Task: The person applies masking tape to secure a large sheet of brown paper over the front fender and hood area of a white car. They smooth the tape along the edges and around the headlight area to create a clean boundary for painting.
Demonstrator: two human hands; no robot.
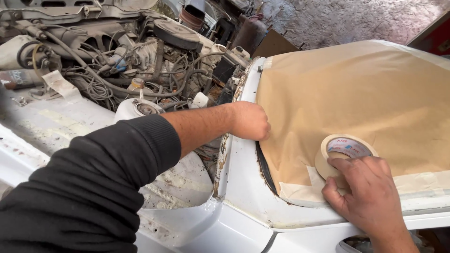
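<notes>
The person's left hand (248, 121), reaching out of a black sleeve (98, 182), is closed into a loose fist with its fingertips pressed against the left edge of the brown masking paper (356, 98) that covers the windscreen opening of a white car body (243, 187). The right hand (368, 194) grips a roll of beige masking tape (344, 152) at the near edge of the paper, fingers curled over the roll's near side, with the roll resting on the paper just above a strip of applied tape (422, 182) that runs rightward along the lower border. To the left and far side lies the open engine bay (140, 61), with hoses, wiring and a round air cleaner housing (176, 33). The principal risk appears to be loss of seal at the paper's left edge: the black rubber seal (265, 164) and the rusted, flaking pillar (234, 93) beside it offer a poor bonding surface, so tape laid there may lift. If the left hand relaxes its pressure, the paper could shift or wrinkle, opening a gap at the near-left corner, where the taped border is already creased. Tension drawn from the roll by the right hand could pull the paper toward the near side and peel the lower strip. Tape folding back on itself is also likely if the roll is tilted while unwinding. The black sleeve lies across a dusty white panel and could carry dust onto the adhesive.
</notes>
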